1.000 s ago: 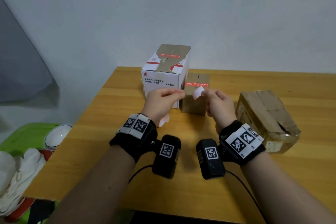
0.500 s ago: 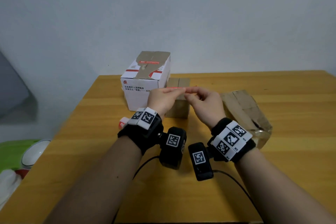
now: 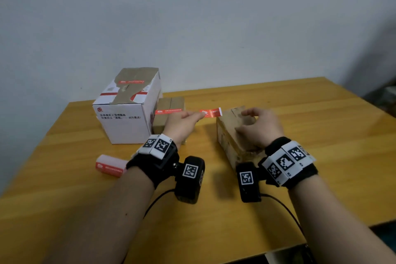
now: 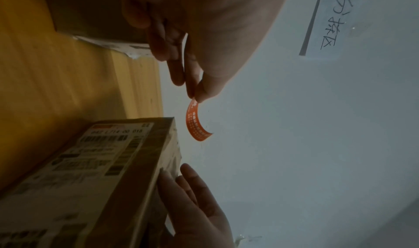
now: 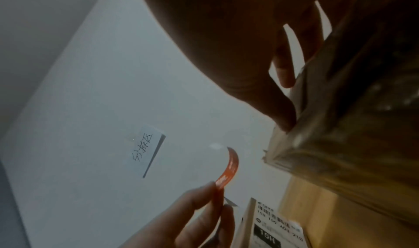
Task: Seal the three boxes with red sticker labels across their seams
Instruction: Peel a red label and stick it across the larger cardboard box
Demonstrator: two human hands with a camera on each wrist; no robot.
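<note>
Wall note [image 5: 147, 149]: handwritten "分拣区", at about 10 o'clock from the red sticker [image 5: 229, 169] in the right wrist view.
Brown box [image 4: 102, 171] shipping label: "042 L714 00 015", barcodes below, too small to read.
White label [image 5: 278, 230] at 5 o'clock in the right wrist view: "16H", a number line ending "210".
White box [image 3: 124, 118] front: Chinese print, too blurred to read.
Wrist bands [image 3: 158, 146]: square black-and-white coded markers.

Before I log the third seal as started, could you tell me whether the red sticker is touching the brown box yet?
Apart. The left wrist view shows pale wall between the curled red sticker and the corner of the brown box; only the left hand pinches it.
</note>
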